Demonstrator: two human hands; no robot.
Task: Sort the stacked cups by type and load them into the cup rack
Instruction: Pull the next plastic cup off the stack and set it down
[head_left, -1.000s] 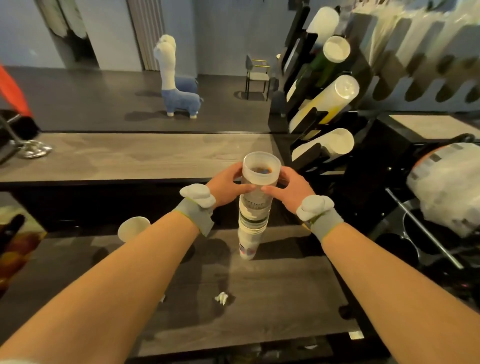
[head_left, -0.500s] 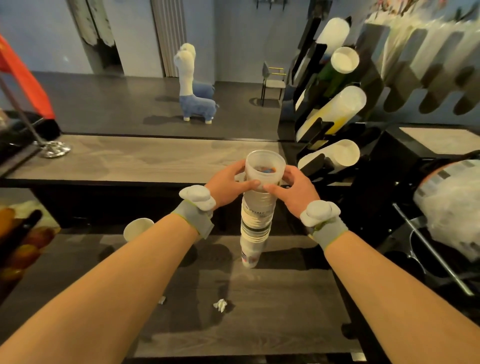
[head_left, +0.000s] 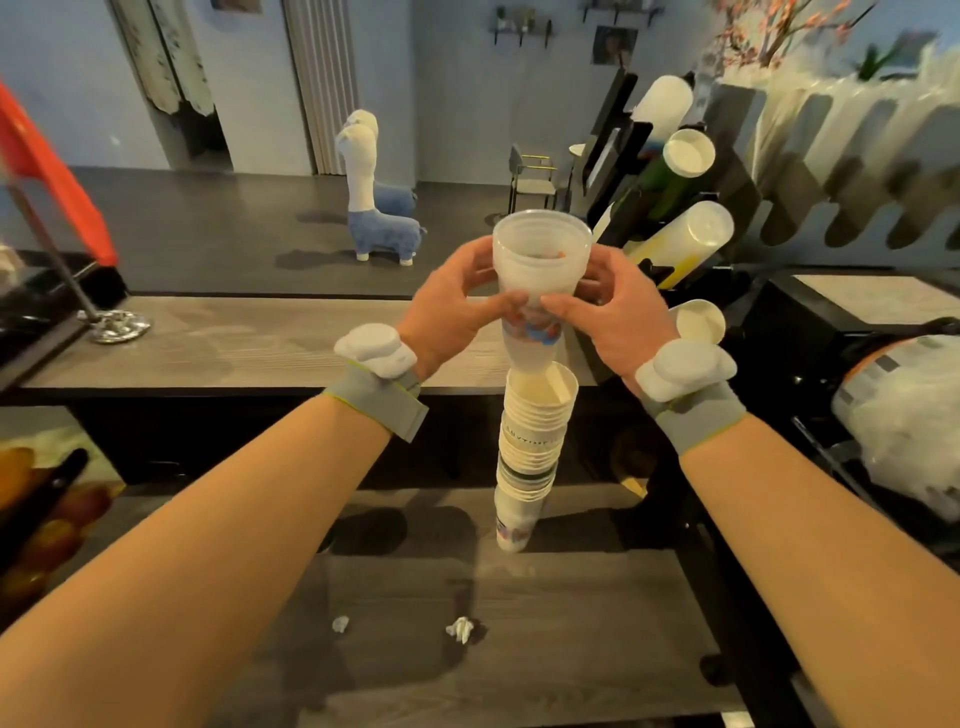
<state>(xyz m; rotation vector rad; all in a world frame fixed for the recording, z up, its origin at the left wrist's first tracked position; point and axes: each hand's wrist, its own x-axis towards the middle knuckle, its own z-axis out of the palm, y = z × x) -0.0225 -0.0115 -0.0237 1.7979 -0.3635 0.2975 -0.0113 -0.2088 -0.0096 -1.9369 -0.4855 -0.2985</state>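
Note:
A clear plastic cup (head_left: 540, 265) with a coloured print is held between my left hand (head_left: 457, 306) and my right hand (head_left: 608, 312), thumbs pinching its front. Its base hovers just inside the mouth of a tall stack of paper cups (head_left: 530, 441) that stands upright on the lower wooden counter (head_left: 467, 649). The black cup rack (head_left: 623, 228) stands to the right behind my right hand. It holds slanted rows of cups, their white rims (head_left: 688, 156) facing me.
A raised wooden counter (head_left: 234, 343) runs behind the stack. Two crumpled paper bits (head_left: 461, 629) lie on the lower counter. At the right sits a bag of white items (head_left: 904, 431) over black equipment. A flag stand (head_left: 111, 327) is at the left, fruit at the lower left.
Both hands have lifted the clear cup up out of the stack; the paper cups' open top now shows beneath it. The view has tilted upward.

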